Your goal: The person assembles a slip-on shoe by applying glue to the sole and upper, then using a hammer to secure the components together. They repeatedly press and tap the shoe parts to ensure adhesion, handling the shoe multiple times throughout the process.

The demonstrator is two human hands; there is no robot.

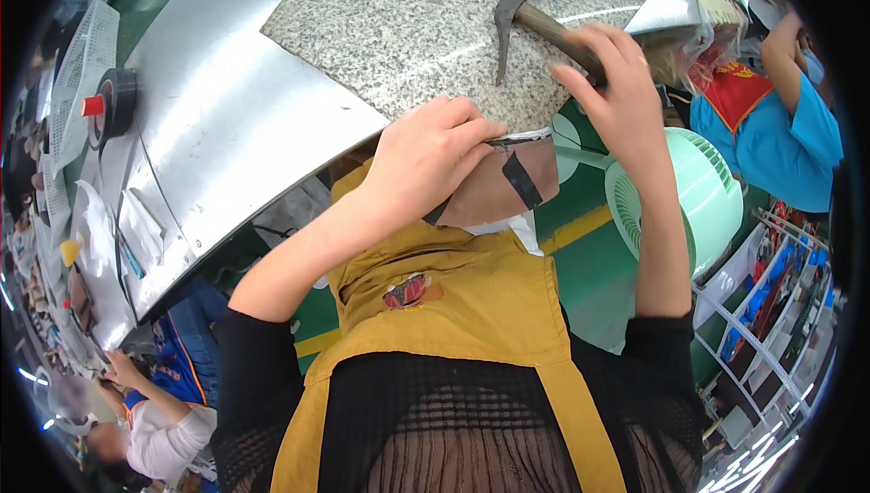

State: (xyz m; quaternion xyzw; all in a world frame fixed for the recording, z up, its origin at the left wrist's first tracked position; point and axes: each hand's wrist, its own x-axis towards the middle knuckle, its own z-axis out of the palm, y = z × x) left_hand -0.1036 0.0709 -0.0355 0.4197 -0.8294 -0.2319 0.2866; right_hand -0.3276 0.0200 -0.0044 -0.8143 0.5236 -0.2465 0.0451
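Note:
A brown leather-like piece (pixel 494 189) with black strips hangs over the front edge of the stone slab (pixel 390 22). My left hand (pixel 430 144) is closed on its upper edge, pressing it against the slab's edge with fingers and thumb. On the slab lies a hammer (pixel 544 22) with a dark metal head and a wooden handle pointing toward my right side. My right hand (pixel 621 81) is around the handle's end, thumb and fingers apart, not wrapped tight; whether it touches the wood cannot be told.
A metal tabletop (pixel 245 121) extends left of the slab, with a black tape roll (pixel 118 103) and a white perforated basket (pixel 83 76). A mint-green fan (pixel 680 198) stands below my right forearm. A wire rack (pixel 770 303) is at right. Other people sit at both sides.

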